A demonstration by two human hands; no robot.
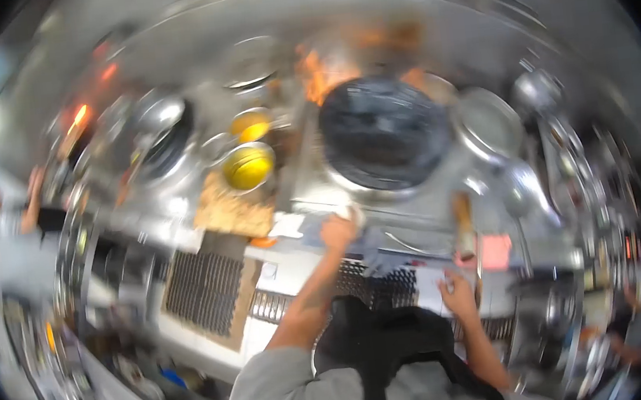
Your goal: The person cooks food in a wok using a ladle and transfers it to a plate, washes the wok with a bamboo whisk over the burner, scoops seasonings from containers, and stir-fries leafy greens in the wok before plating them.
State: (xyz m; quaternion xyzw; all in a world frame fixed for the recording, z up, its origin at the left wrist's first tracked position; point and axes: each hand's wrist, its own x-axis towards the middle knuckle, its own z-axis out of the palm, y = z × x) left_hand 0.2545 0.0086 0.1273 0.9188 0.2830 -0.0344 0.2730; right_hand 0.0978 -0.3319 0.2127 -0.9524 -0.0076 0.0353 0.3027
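Note:
A large black wok [385, 132] sits on the range, with orange flames [319, 75] rising at its far left side. My left hand [338, 232] is closed on a whitish cloth [350, 213] just below the wok's near left edge. Blur hides whether the cloth touches the rim. My right hand [456, 293] is low over the near counter edge with curled fingers; what they hold, if anything, cannot be made out. Just beyond it stands a wooden-handled tool [463, 224], beside a pink cloth or sheet [495, 251].
Two metal pots of yellow liquid [248, 168] stand left of the wok, behind a speckled tan board [234, 209]. A metal pan [489, 124] and a ladle [518, 195] lie to the right. Another person [5, 213] is at far left.

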